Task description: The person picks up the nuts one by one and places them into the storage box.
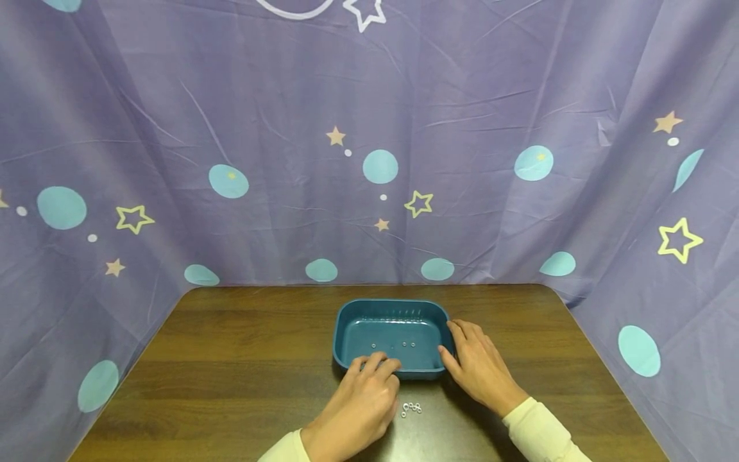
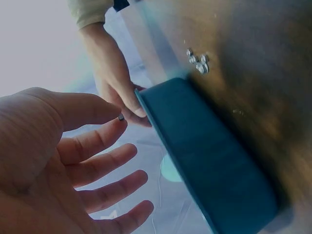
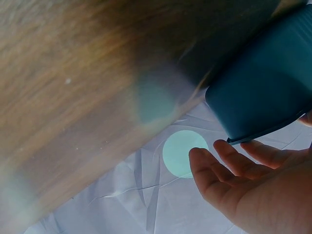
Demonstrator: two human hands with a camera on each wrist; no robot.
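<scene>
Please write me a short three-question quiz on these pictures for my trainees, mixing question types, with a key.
1. Multiple choice: What does the left hand pinch?
A) a sleeve
B) a small metal piece
C) the starry cloth

2. True or false: The right hand is at the left end of the teal tray.

3. Fill the gap: In the head view, the cluster of metal pieces lies on the table at the ____ (near/far) side of the teal tray.

Key:
1. B
2. False; the right hand is at its right end.
3. near
</scene>
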